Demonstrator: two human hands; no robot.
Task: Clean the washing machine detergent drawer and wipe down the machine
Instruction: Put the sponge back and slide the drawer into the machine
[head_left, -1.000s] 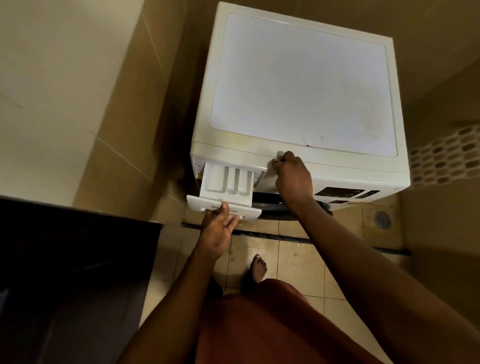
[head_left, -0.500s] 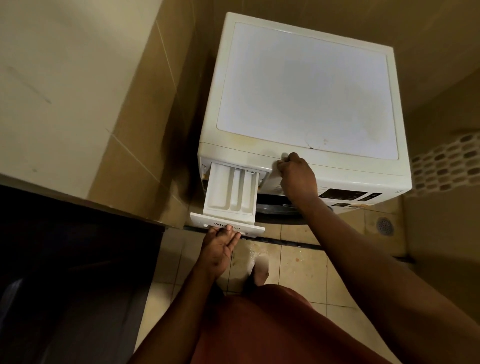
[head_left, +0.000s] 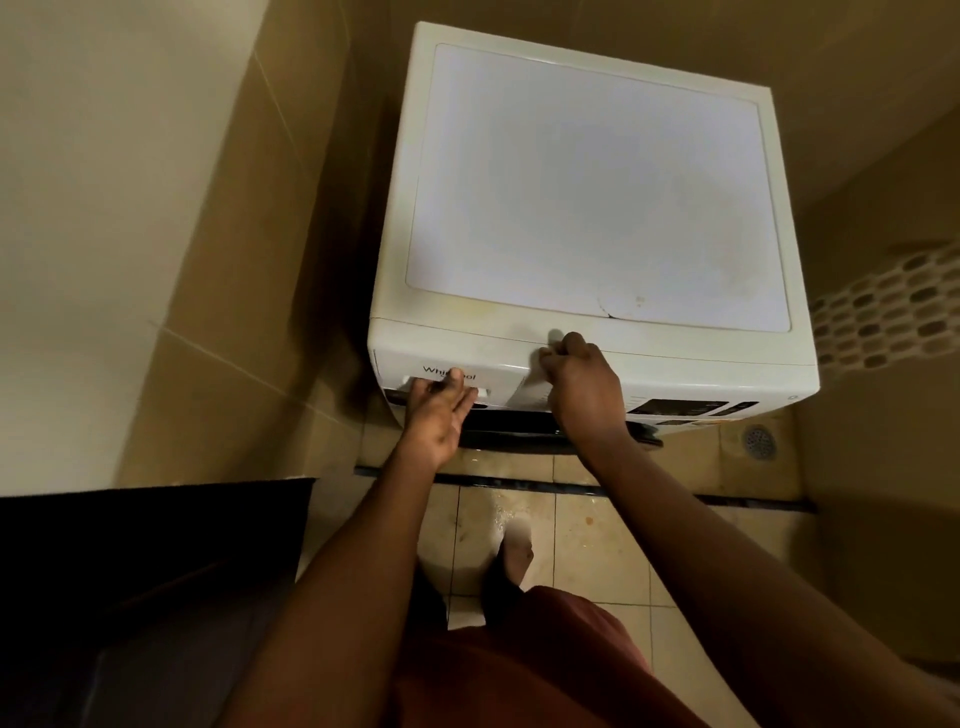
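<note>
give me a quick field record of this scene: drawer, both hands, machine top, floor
drawer: detergent drawer pushed in, flush with the washing machine front
left hand: left hand presses its straight fingers on the drawer front
right hand: right hand has its fingers curled and rests on the machine's top front edge; nothing seen in it
machine top: faint stains, crack near the front edge
floor: tiled floor looks wet; drain at right
</note>
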